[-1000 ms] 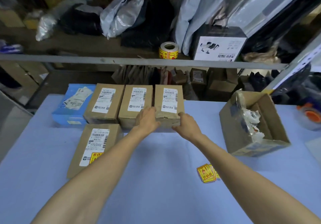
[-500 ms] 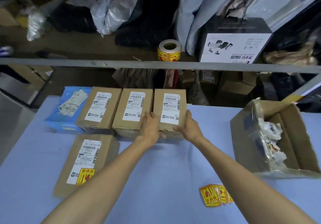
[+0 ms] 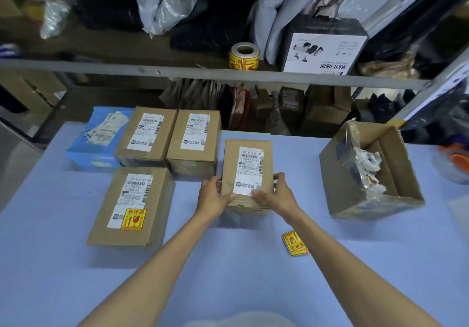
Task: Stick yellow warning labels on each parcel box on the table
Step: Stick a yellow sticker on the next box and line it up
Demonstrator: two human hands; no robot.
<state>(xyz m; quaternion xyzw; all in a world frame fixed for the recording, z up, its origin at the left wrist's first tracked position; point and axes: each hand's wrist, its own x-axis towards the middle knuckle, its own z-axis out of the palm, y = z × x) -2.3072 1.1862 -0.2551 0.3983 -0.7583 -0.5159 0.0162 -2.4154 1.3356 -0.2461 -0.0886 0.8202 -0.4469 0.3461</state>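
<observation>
Both hands grip one parcel box (image 3: pixel 247 174) by its near end: the left hand (image 3: pixel 212 196) wraps the left edge with its thumb on top, the right hand (image 3: pixel 275 194) wraps the right edge, its fingertips (image 3: pixel 256 193) lying over the corner of the white shipping slip. The box sits on the tabletop (image 3: pixel 228 270) straight ahead of the person, its long axis running away from the body, so both arms reach forward almost evenly and converge on it.

This box carries no yellow label. The loose labels (image 3: pixel 295 243) lie flat on the tabletop near the right forearm, closer to the body than the box and to its right, so the right hand looks the better placed to pick one up.

Left of the held box, a labelled box (image 3: pixel 132 207) already shows its yellow sticker (image 3: pixel 133 218). Behind it two more boxes (image 3: pixel 147 136) (image 3: pixel 194 141) stand side by side, unlabelled. A label roll (image 3: pixel 244 56) sits on the shelf beyond.
</observation>
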